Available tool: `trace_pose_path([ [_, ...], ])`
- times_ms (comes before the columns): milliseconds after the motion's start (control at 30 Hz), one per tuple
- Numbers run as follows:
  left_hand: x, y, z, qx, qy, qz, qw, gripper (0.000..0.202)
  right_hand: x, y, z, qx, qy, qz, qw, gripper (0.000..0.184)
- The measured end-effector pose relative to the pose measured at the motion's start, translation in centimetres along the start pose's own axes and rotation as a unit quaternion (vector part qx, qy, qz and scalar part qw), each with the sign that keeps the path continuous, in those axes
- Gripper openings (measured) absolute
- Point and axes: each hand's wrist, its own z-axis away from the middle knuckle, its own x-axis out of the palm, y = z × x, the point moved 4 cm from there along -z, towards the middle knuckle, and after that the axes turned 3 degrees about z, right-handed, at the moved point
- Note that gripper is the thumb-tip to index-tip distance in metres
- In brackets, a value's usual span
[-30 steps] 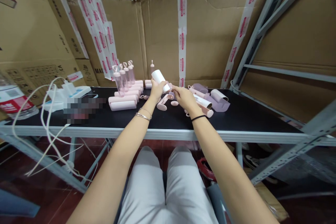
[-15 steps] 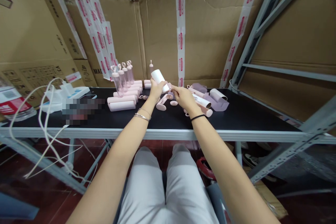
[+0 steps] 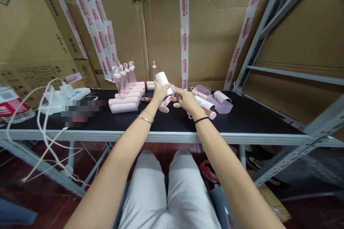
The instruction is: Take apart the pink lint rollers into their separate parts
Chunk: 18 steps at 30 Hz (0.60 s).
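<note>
Your left hand (image 3: 160,93) is closed around a white roll (image 3: 162,78). You hold it up above the black table (image 3: 255,118), and it tips up and away from you. Your right hand (image 3: 187,100) is just beside it, and its fingers (image 3: 176,90) reach to the low end of the roll. They are too small to see well, so I cannot tell if they pinch anything there. Your two hands are close together over the middle of the table.

Under your hands lie a pink handle piece (image 3: 164,106) and a small pink oval piece (image 3: 176,105). To the left are flat pink cases (image 3: 124,106) in a pile, and behind them some pink sticks (image 3: 124,76) stand up in a row. To the right lie another white roll (image 3: 205,103) and pale purple covers (image 3: 225,101).

A white cable (image 3: 40,114) hangs off the left end of the table, near a white power strip (image 3: 70,94). A cardboard wall (image 3: 215,35) stands behind the table. You wear a thin bracelet (image 3: 143,118) on your left wrist and a black band (image 3: 201,119) on your right wrist.
</note>
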Motion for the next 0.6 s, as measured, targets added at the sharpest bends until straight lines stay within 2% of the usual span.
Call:
trace_pose_path([
  [400, 0.03, -0.10, -0.02, 0.022, -0.004, -0.023, 0.999, 0.065, -0.06, -0.01, 0.04, 0.012, -0.033, 0.030, 0.999, 0.030],
  [600, 0.19, 0.06, 0.20, 0.023, -0.004, -0.026, 0.999, 0.064, 0.14, 0.26, -0.05, 0.003, -0.027, 0.036, 0.999, 0.028],
])
